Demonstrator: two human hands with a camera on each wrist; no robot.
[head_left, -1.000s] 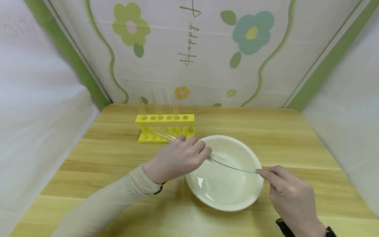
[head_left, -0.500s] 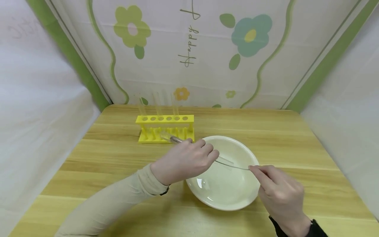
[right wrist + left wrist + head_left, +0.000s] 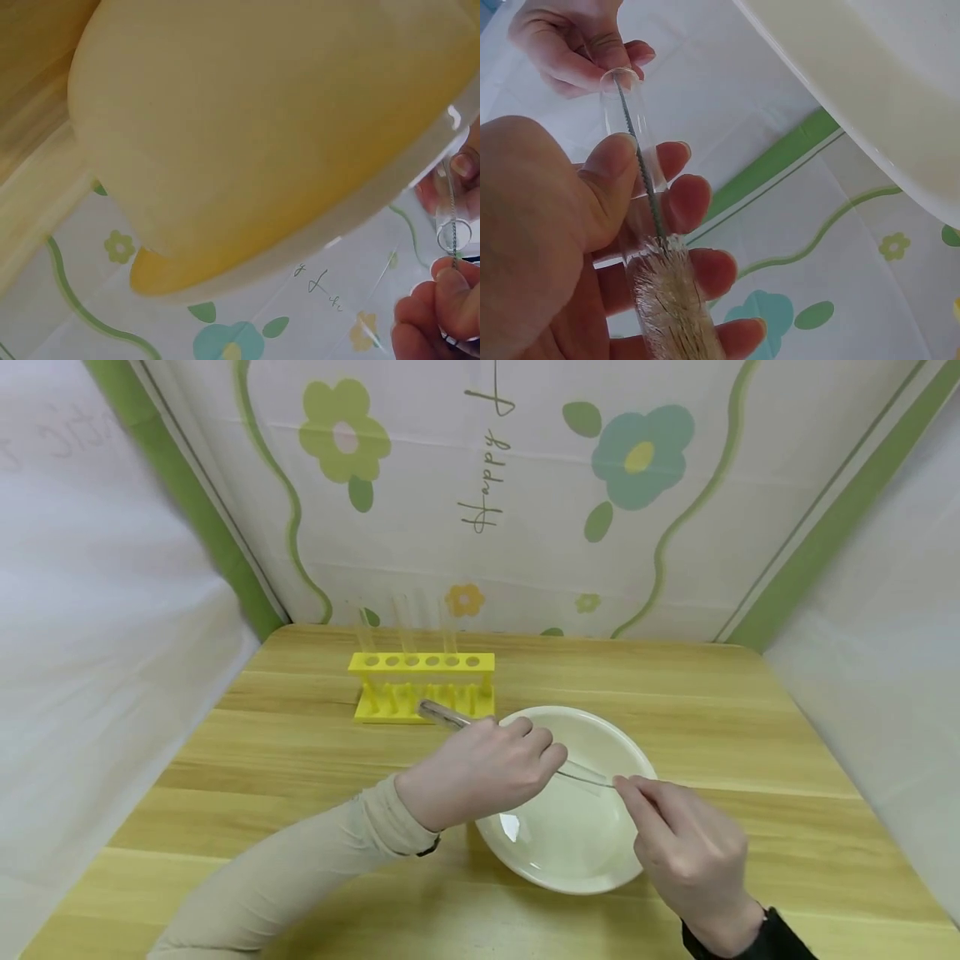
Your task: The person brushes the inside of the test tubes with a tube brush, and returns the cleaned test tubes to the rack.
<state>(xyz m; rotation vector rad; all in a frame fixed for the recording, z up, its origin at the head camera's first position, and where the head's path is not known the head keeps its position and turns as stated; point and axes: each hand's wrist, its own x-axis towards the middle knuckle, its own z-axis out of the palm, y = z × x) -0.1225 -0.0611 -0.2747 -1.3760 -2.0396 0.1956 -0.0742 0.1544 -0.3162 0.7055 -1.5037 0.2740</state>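
Observation:
My left hand (image 3: 487, 768) grips a clear glass test tube (image 3: 615, 112) above the white bowl (image 3: 573, 881), fingers and thumb curled round it. Inside the tube is a test tube brush; its pale bristles (image 3: 671, 300) show through the glass and its twisted wire stem (image 3: 646, 176) comes out of the mouth. My right hand (image 3: 690, 852) pinches that stem just outside the tube's mouth. In the head view the tube lies slanted, its closed end towards the rack, with the left hand hiding its middle.
A yellow test tube rack (image 3: 423, 662) stands behind the bowl to the left. Several holes run along it, and three clear tubes (image 3: 406, 622) stand in it. The wooden table (image 3: 300, 760) is bounded by white printed cloth walls (image 3: 540, 543).
My right hand has come left towards the tube's mouth, pushing the brush deeper, so less wire shows. The bristles now reach the tube's far end. My left hand has shifted slightly right.

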